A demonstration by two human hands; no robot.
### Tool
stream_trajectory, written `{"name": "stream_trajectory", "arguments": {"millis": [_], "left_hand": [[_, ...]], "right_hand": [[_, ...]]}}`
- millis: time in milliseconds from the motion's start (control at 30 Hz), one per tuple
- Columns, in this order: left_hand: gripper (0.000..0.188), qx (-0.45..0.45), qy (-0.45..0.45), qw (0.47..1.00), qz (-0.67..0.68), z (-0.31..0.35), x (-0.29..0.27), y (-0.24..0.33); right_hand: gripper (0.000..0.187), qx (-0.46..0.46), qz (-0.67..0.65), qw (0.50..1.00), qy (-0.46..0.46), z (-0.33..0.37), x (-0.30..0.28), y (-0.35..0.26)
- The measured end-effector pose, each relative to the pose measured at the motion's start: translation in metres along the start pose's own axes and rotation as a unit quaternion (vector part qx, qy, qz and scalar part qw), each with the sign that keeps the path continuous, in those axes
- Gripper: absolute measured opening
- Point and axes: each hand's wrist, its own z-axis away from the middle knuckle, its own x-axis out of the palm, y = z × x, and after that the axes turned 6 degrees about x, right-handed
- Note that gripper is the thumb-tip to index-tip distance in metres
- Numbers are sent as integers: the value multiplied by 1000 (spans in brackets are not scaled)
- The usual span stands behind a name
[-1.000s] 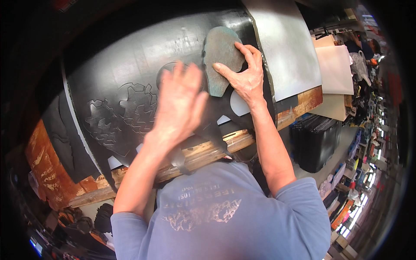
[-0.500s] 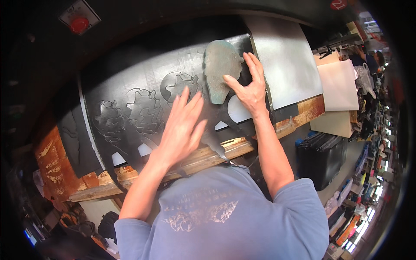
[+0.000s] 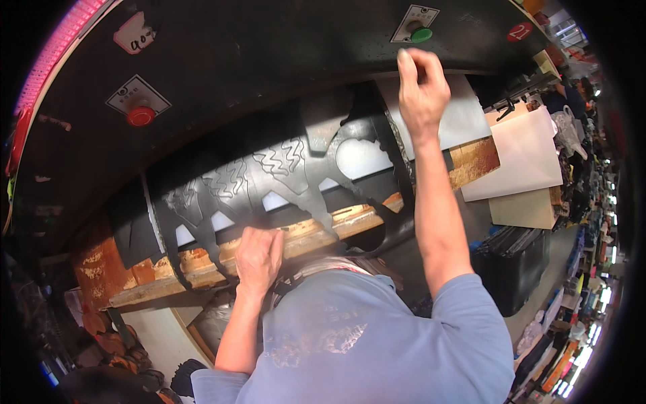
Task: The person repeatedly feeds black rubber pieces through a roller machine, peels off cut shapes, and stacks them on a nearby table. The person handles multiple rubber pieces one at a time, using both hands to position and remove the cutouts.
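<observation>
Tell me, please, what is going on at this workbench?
A person has the right hand raised just under a green button on a dark panel; contact is unclear. The left hand is curled by the workbench's wooden edge; whether it holds anything is hidden. A grey plate lies on a black sheet with zigzag outlines, partly in shadow, with neither hand on it.

- 1 head view, from the left of 2 fisheye cameras worn side by side on the person's head.
- It faces down and forward, over the blue shirt [image 3: 363, 337] in the lower middle.
- Near enough that the left hand [image 3: 259, 259] and right hand [image 3: 424, 97] both lie well inside it.
- Its wide reach takes in a dark machine panel [image 3: 269, 60] above, the wooden bench edge [image 3: 363, 221] across the middle and a cluttered background [image 3: 572, 343] at right, farther off.
</observation>
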Motion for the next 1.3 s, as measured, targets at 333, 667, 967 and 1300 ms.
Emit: {"name": "stream_trajectory", "arguments": {"millis": [333, 667, 967, 1300], "left_hand": [[8, 39, 50, 995, -75, -14, 0, -5], [12, -28, 39, 996, -81, -28, 40, 33], [15, -50, 47, 995, -68, -20, 41, 34], [13, -79, -25, 996, -26, -23, 34, 36]], "right_hand": [[28, 181, 71, 975, -106, 118, -68, -10], [35, 130, 127, 941, -286, 152, -72, -3], [39, 86, 146, 940, -298, 157, -72, 4], [31, 321, 104, 915, -222, 132, -47, -12]]}}
